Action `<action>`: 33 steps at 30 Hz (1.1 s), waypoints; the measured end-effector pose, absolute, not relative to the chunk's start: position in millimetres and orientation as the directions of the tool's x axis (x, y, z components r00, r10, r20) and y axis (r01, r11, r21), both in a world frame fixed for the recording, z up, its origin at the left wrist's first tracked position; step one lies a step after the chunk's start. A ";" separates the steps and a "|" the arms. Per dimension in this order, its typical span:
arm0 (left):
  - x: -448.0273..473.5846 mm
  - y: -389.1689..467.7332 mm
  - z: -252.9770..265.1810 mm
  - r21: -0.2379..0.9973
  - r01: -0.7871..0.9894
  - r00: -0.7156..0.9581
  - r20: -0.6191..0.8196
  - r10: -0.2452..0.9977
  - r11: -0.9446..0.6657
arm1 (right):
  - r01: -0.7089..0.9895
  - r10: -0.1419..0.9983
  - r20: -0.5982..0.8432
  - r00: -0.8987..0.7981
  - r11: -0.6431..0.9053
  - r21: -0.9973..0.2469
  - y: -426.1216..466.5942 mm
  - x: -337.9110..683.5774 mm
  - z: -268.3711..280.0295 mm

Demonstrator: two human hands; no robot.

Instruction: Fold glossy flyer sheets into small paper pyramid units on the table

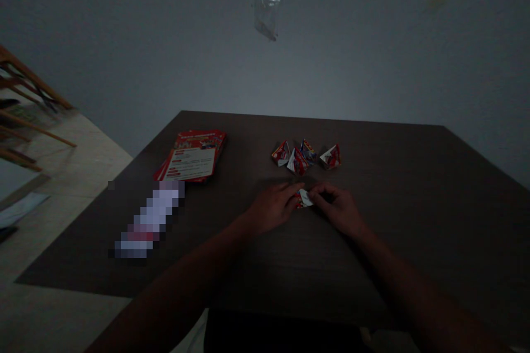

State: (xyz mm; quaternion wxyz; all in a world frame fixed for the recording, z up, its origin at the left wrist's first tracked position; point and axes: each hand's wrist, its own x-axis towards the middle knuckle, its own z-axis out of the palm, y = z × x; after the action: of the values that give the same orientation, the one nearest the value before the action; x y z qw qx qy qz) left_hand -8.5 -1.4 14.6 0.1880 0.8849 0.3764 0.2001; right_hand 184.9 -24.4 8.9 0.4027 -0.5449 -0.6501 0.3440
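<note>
A small piece of folded printed paper (305,198), white with red and blue parts, lies low over the table between my hands. My left hand (273,207) holds its left side, fingers stretched across the top and the thumb lower down. On the opposite side, my right hand (337,207) pinches the right edge between thumb and curled fingers. Beyond the hands stand several folded paper pieces in red, white and blue: one (281,153) at the left, one (298,162) in front, one (307,150) behind, and one (331,157) apart at the right.
A stack of red printed sheets (192,160) lies on the left of the dark table (256,265). Nearer to me is a pixelated, bright oblong item (151,220). The pale wall (331,66) borders the far table edge. Wooden furniture (25,116) stands at far left.
</note>
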 end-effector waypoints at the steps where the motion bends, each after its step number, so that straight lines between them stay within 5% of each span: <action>1: -7.8 -2.0 15.0 0.491 0.581 0.643 0.212 0.736 -0.649 | 0.408 0.990 0.128 -0.057 0.140 -0.902 -24.3 183.5 7.7; 15: -4.8 -8.6 27.0 0.382 0.545 0.765 0.139 0.629 -0.746 | 0.360 0.988 0.130 0.080 0.093 -0.928 -21.9 180.4 1.4; 24: 5.6 -11.9 19.4 0.246 0.708 0.687 -0.026 0.726 -0.662 | 0.450 0.964 0.264 -0.017 0.244 -0.859 -28.3 167.4 2.8; 33: 10.6 -14.2 15.8 0.239 0.760 0.621 0.007 0.784 -0.604 | 0.393 0.943 0.331 -0.043 0.320 -0.862 -33.1 158.3 -2.6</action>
State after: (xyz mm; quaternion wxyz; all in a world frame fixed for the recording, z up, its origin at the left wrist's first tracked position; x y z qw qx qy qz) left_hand 10.6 -14.2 15.8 0.1068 0.8939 0.4319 0.0557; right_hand 158.3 -33.1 -2.6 0.4724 -0.5052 -0.6611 0.2908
